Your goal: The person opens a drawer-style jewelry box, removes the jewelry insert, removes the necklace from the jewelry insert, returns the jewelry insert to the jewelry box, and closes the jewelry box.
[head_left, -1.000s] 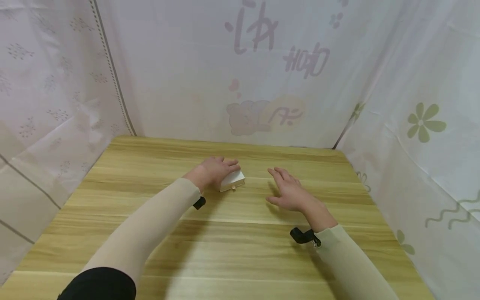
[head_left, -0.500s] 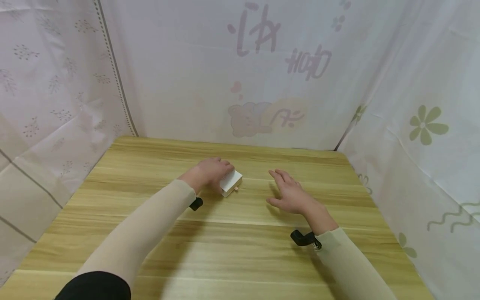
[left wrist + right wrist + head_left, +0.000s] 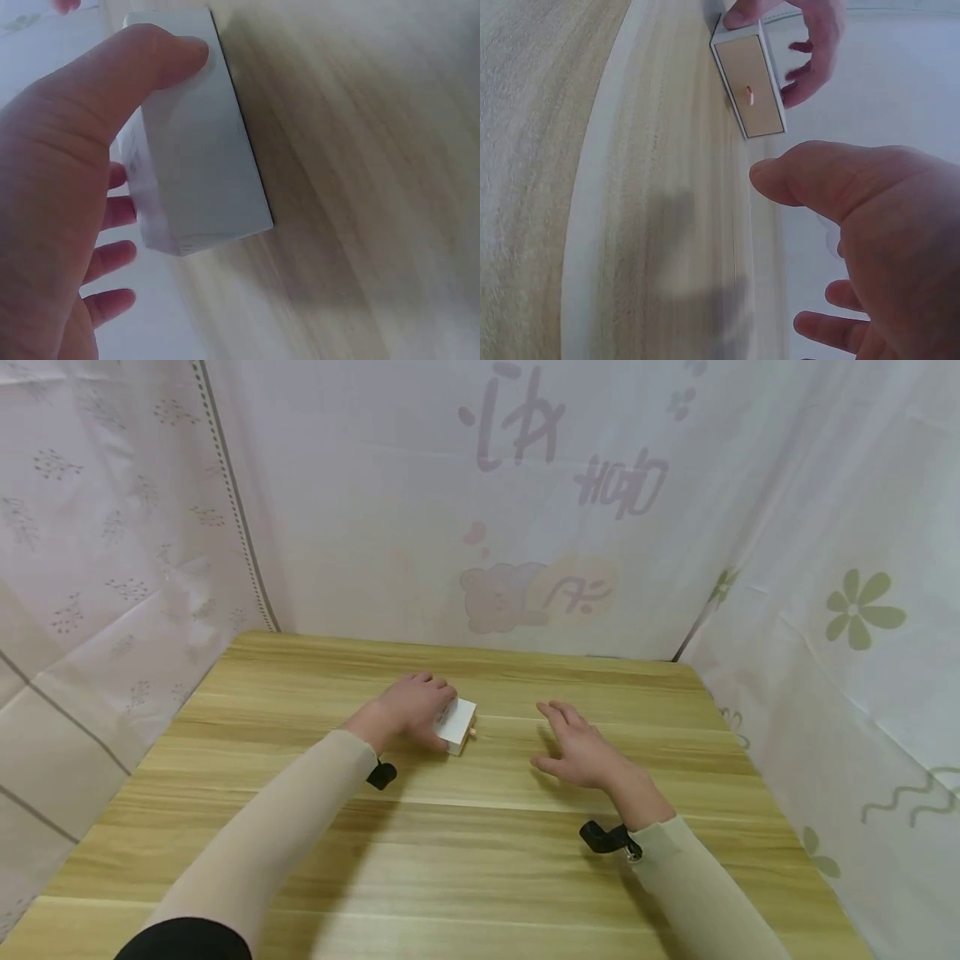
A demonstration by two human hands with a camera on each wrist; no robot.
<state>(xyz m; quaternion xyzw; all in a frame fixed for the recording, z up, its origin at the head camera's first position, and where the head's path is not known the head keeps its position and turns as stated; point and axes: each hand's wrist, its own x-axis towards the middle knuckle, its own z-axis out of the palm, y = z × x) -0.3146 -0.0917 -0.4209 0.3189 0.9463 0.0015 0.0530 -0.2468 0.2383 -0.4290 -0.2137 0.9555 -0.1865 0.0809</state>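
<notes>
On the table (image 3: 480,868): box (image 3: 458,724), beyond mid-depth, with left hand (image 3: 414,706) touching its left side and pull tab (image 3: 751,95) on its right side. Right of the box, apart: right hand (image 3: 581,753). Behind the table: back curtain (image 3: 360,535); at either side: left curtain (image 3: 112,568), right curtain (image 3: 817,710).

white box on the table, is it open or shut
Shut: in the right wrist view, the tan front panel of the white box sits within its frame, pull tab showing, nothing sticking out.
</notes>
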